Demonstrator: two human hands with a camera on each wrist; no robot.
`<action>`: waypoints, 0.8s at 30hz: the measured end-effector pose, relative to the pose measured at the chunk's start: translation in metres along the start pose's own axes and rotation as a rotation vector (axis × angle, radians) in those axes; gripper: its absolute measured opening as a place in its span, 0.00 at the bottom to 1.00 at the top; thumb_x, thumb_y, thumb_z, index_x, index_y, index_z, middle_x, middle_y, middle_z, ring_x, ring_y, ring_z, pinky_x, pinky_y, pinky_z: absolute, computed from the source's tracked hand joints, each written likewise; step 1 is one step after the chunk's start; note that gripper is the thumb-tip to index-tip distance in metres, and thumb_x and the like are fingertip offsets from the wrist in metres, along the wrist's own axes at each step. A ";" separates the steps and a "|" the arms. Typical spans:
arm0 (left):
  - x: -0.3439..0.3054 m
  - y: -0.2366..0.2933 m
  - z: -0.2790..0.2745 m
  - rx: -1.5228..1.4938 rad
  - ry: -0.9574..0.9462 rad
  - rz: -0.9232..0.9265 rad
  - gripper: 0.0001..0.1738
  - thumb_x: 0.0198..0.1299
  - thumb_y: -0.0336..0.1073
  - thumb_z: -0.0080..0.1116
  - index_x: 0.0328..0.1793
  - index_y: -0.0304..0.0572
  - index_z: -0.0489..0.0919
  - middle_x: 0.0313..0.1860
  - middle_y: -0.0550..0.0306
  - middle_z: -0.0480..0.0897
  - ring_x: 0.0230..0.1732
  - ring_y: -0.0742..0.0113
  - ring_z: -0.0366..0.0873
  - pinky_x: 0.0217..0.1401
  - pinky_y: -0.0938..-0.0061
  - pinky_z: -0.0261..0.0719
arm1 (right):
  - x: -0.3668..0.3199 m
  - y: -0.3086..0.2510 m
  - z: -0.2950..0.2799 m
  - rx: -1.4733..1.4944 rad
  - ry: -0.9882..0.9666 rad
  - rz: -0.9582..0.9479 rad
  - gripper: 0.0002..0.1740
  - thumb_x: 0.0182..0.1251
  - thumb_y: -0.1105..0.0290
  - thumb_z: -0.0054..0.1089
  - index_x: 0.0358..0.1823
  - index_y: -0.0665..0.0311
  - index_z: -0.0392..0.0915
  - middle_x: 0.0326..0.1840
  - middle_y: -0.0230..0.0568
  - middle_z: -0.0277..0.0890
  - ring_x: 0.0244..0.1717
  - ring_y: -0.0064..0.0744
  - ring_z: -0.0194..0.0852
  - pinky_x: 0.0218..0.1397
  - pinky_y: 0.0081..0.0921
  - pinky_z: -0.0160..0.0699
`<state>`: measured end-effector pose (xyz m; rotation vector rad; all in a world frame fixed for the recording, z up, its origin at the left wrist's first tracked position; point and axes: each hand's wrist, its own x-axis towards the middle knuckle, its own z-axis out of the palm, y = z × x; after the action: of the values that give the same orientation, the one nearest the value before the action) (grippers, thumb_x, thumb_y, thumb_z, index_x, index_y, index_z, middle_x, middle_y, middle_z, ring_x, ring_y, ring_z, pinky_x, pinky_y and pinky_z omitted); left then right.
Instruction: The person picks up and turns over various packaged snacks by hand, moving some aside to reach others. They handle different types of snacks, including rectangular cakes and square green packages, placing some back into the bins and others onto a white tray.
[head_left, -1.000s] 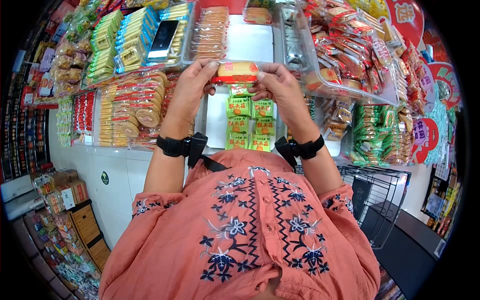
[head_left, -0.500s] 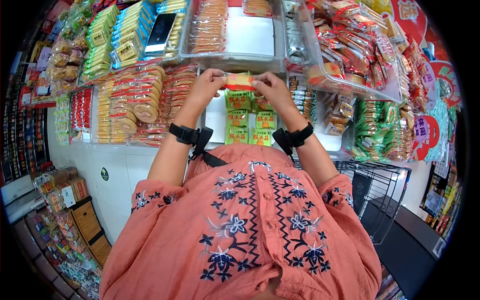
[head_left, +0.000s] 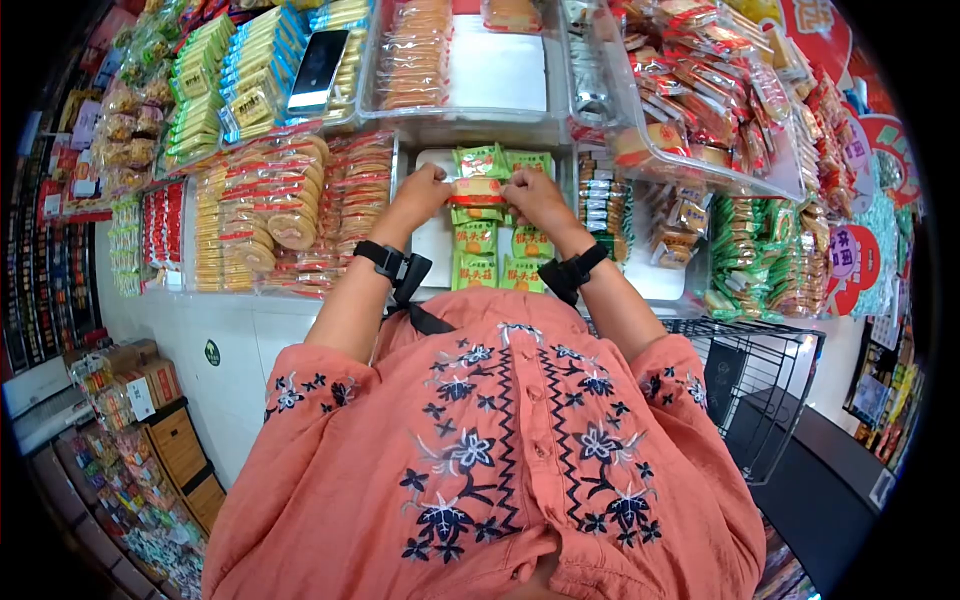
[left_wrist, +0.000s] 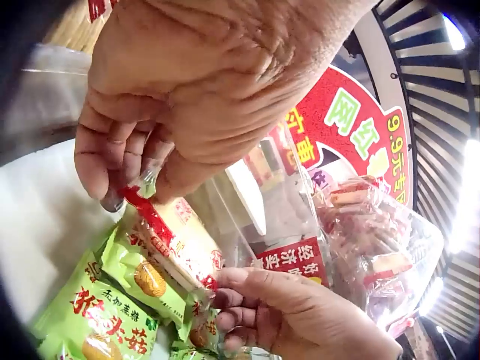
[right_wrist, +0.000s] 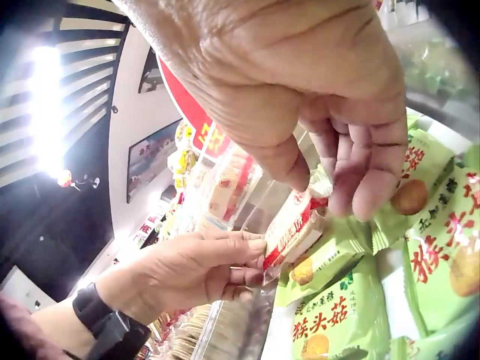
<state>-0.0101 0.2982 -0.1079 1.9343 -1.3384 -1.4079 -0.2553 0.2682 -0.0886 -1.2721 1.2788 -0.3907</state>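
Between my two hands is a small pack of biscuits (head_left: 477, 191) in clear wrapping with a red band. My left hand (head_left: 422, 200) pinches one end of it. The other end is pinched by my right hand (head_left: 543, 207). In the left wrist view, the biscuit pack (left_wrist: 180, 236) lies close over the green packets (left_wrist: 105, 319), which have red lettering and a biscuit picture. These green packets (head_left: 475, 241) stand in two columns on the white bottom of a clear bin, under and in front of my hands.
Packed round biscuits (head_left: 292, 205) fill the bin on the left. Behind, a raised clear tray (head_left: 500, 75) has a white bottom and wrapped biscuits. A phone (head_left: 319, 72) lies on snack packs at the back left. A wire cart (head_left: 755, 385) stands at my right.
Both hands have come down and nearer to my body with the biscuit pack, from in front of the raised tray to over the green packets. Both still hold its ends.
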 end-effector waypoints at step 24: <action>-0.088 0.122 -0.045 -0.210 0.116 0.338 0.21 0.71 0.38 0.59 0.64 0.32 0.76 0.50 0.56 0.82 0.46 0.73 0.77 0.51 0.77 0.76 | -0.126 -0.214 -0.258 -0.792 0.832 -0.929 0.23 0.62 0.72 0.64 0.60 0.63 0.79 0.59 0.53 0.79 0.61 0.49 0.77 0.65 0.37 0.75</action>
<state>-0.0294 0.3081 0.0474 1.5452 -1.3289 -1.1995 -0.4309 0.1743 0.2096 -2.5482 1.4947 -1.2496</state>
